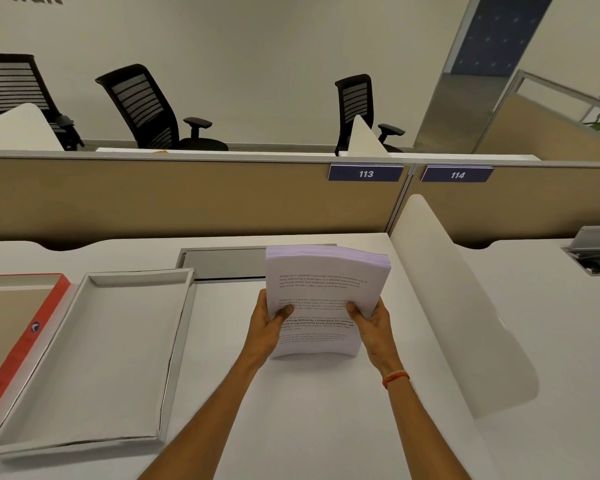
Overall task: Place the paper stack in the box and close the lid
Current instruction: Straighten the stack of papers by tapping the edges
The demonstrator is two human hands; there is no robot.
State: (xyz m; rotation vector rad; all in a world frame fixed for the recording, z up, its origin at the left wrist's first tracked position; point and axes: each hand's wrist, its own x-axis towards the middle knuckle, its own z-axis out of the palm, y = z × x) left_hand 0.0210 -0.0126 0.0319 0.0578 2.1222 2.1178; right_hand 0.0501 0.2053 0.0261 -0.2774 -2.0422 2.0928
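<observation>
1. The white counter carries everything in reach; a beige partition runs along its far edge, and a curved white divider stands on its right side.
2. An open white box tray, shallow and empty, lies on the left part of the counter. Just beside it, further left, lies a second piece with a red rim, cut off by the picture's edge. Which of the two is the lid I cannot tell.
3. The paper stack is held to the right of the white tray, well apart from it. Its near edge is low over the counter and its far edge is tilted up.
4. The stack is thick, its white top sheet printed with short blocks of black text. The sheets bow slightly, and the far edges fan out a little.
5. The left hand grips the stack's left edge and the right hand its right edge. Both grips are clenched on the paper, thumbs pressed on the top sheet, fingers hidden underneath.
6. An orange band circles the right wrist.
</observation>
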